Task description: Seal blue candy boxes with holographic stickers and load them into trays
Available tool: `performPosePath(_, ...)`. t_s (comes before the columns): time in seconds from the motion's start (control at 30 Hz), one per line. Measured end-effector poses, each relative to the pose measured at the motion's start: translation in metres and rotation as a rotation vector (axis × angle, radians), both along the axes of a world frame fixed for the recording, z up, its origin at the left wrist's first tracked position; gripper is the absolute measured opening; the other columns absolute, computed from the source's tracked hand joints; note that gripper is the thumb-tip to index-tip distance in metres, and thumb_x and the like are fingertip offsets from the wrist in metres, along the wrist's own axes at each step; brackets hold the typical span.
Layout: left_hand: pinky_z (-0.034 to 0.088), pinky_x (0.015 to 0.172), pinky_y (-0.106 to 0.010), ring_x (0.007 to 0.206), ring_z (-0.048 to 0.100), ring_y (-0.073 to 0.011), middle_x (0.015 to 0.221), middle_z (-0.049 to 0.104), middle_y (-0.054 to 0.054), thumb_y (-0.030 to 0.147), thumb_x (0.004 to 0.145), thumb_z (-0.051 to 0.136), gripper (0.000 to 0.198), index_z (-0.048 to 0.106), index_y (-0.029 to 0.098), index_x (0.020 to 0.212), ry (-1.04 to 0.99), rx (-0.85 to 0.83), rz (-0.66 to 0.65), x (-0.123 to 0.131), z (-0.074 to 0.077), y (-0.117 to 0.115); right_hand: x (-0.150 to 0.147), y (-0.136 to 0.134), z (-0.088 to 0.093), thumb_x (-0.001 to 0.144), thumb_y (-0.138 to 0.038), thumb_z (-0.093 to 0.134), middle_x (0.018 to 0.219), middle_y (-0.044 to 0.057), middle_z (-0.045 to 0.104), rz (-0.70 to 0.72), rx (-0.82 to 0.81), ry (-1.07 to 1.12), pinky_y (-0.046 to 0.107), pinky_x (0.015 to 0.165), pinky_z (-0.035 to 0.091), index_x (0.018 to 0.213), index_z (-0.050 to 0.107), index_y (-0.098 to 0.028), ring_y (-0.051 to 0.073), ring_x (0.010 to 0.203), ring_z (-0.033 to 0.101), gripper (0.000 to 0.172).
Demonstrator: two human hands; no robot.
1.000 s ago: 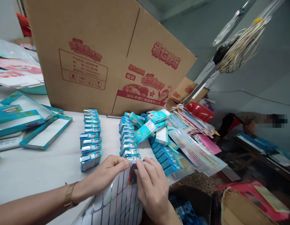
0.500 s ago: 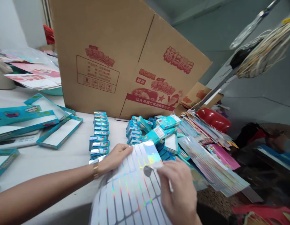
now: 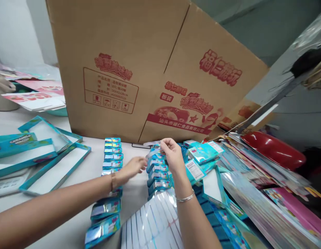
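My right hand (image 3: 172, 154) pinches a small clear sticker (image 3: 152, 143) above the far end of a row of small teal boxes (image 3: 160, 174). With its fingers apart, my left hand (image 3: 131, 169) reaches toward that same end of the row and holds nothing. A shiny sheet of strip stickers (image 3: 152, 224) lies in front of me, partly under my right forearm. Another row of teal boxes (image 3: 113, 155) stands to the left, partly hidden by my left forearm.
A tall cardboard carton (image 3: 119, 34) stands at the back. Teal trays (image 3: 56, 169) lie at left. On the right are heaped teal boxes (image 3: 204, 152), stacks of printed sheets (image 3: 253, 204) and a red glossy object (image 3: 274, 148).
My right hand has moved from the sticker sheet to the far end of the right row, carrying a sticker. My left hand has let go of the sheet, which now lies lower.
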State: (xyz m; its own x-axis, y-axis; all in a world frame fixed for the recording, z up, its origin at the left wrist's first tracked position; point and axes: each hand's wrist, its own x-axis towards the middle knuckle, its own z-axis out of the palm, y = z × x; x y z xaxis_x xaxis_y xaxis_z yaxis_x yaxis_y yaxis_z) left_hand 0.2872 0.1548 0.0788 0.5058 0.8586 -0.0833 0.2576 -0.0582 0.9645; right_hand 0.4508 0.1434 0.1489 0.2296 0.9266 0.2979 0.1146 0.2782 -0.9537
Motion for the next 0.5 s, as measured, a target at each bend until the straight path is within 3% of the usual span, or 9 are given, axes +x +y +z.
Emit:
performPosePath(0.1, 0.049, 0.078, -0.034, 0.095, 0.063, -0.0248, 0.110, 0.067, -0.016, 0.075, 0.086, 0.027, 0.075, 0.062, 0.014, 0.110, -0.279, -0.311, -0.011, -0.006, 0.011, 0.043, 0.007, 0.018, -0.025, 0.072, -0.047, 0.071, 0.068, -0.003, 0.056, -0.017, -0.056, -0.003, 0.023, 0.054, 0.039, 0.079, 0.060, -0.020, 0.012, 0.059, 0.050, 0.031)
performPosePath(0.2, 0.047, 0.071, -0.029, 0.088, 0.062, -0.0221, 0.100, 0.068, -0.013, 0.087, 0.075, 0.037, 0.084, 0.066, 0.013, 0.101, -0.481, -0.616, -0.079, -0.004, 0.016, 0.061, 0.016, 0.031, -0.041, 0.072, -0.048, 0.070, 0.069, -0.002, 0.056, -0.046, -0.106, -0.015, 0.023, 0.054, 0.040, 0.080, 0.060, -0.019, 0.012, 0.060, 0.050, 0.032)
performPosePath(0.27, 0.045, 0.067, -0.027, 0.084, 0.061, -0.0195, 0.097, 0.068, -0.010, 0.084, 0.071, 0.051, 0.076, 0.068, 0.015, 0.096, -0.410, -0.613, -0.102, 0.001, 0.015, 0.063, 0.021, 0.037, -0.049, 0.072, -0.049, 0.070, 0.070, -0.002, 0.057, -0.068, -0.130, -0.031, 0.023, 0.054, 0.040, 0.081, 0.059, -0.019, 0.012, 0.061, 0.051, 0.033)
performPosePath(0.37, 0.043, 0.066, -0.025, 0.076, 0.061, -0.0157, 0.085, 0.068, -0.004, 0.066, 0.065, 0.073, 0.054, 0.067, 0.017, 0.083, -0.195, -0.428, -0.079, 0.010, 0.010, 0.062, 0.029, 0.046, -0.059, 0.074, -0.051, 0.067, 0.069, -0.001, 0.058, -0.098, -0.153, -0.078, 0.023, 0.053, 0.041, 0.082, 0.058, -0.020, 0.013, 0.060, 0.052, 0.033)
performPosePath(0.5, 0.040, 0.058, -0.024, 0.060, 0.057, -0.0129, 0.061, 0.061, 0.000, 0.048, 0.068, 0.070, 0.033, 0.060, 0.016, 0.064, -0.025, -0.249, -0.001, 0.023, 0.001, 0.078, 0.034, 0.059, -0.075, 0.073, -0.046, 0.066, 0.069, -0.001, 0.060, -0.119, -0.144, -0.203, 0.025, 0.055, 0.042, 0.088, 0.057, -0.020, 0.014, 0.059, 0.053, 0.031)
